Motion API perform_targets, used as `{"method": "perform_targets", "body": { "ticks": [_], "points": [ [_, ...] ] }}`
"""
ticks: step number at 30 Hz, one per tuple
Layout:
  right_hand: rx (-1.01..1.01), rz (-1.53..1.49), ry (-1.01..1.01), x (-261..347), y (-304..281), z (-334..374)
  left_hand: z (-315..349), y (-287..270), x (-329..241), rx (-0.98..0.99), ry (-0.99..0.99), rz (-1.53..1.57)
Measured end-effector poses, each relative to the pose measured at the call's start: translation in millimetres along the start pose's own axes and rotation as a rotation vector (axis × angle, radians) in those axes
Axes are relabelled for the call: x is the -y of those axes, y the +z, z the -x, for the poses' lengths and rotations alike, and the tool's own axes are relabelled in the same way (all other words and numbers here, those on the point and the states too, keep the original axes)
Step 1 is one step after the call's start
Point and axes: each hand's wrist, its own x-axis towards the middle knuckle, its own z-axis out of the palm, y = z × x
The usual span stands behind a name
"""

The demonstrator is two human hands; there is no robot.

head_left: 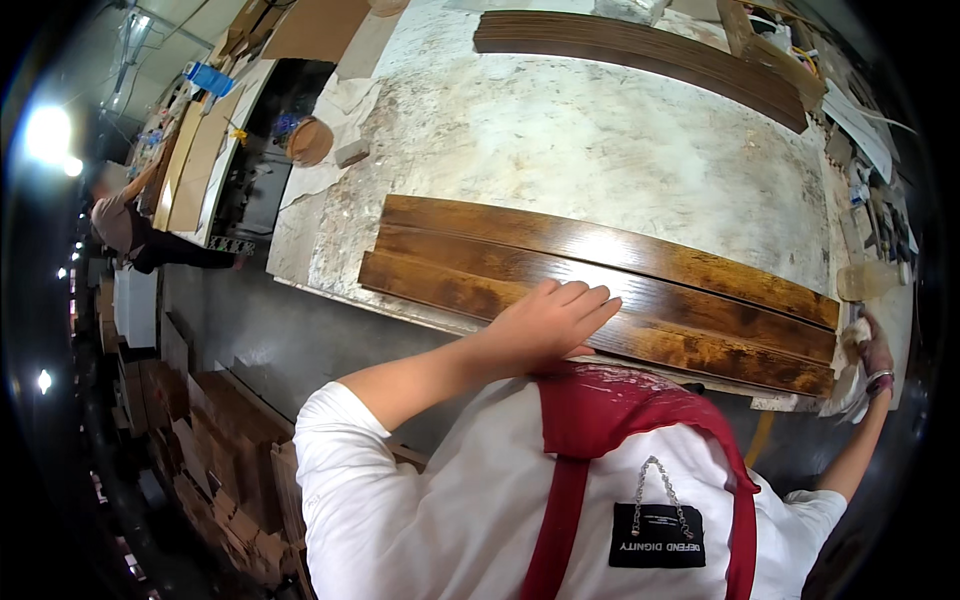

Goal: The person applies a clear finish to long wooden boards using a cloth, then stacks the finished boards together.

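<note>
Side by side along the near edge of the worktable point(480, 130) lie glossy brown wood-grain boards point(470, 250), with light shining off their middle. My left hand point(560, 315) rests on the nearer boards, fingers stretched out and nothing held. At the boards' right end, my right hand point(874, 352) is closed around a crumpled whitish rag point(856, 338). Part of that rag hangs below the hand, and the fingertips are partly hidden. Just beyond it stands a translucent container point(866, 283) that looks yellowish.
Dark brown boards point(640, 58) lie across the table's far side. Tools and clutter point(870, 190) line the right edge. A round brown lid-like object point(310, 141) sits at the left edge. Cardboard pieces point(225, 440) stand lower left; another person point(120, 222) works far left.
</note>
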Motion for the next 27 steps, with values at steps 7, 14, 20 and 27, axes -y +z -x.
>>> {"method": "perform_targets", "body": {
  "ticks": [7,14,20,27],
  "points": [
    [-0.543,0.243,-0.543,233.8,109.9,52.3,-10.1,-10.7,8.4,0.155,-0.004,0.025],
    [-0.455,0.449,-0.64,295.1,231.1,53.5,-136.8,-74.3,199.8,-0.031,-0.062,0.087],
    [-0.375,0.408,-0.625,291.7,230.1,45.6,-246.0,-39.3,385.0,-0.208,-0.39,-0.185],
    [-0.296,0.528,-0.536,292.1,230.2,48.5,-310.7,4.3,416.6,0.221,-0.539,-0.231]
  ]
}}
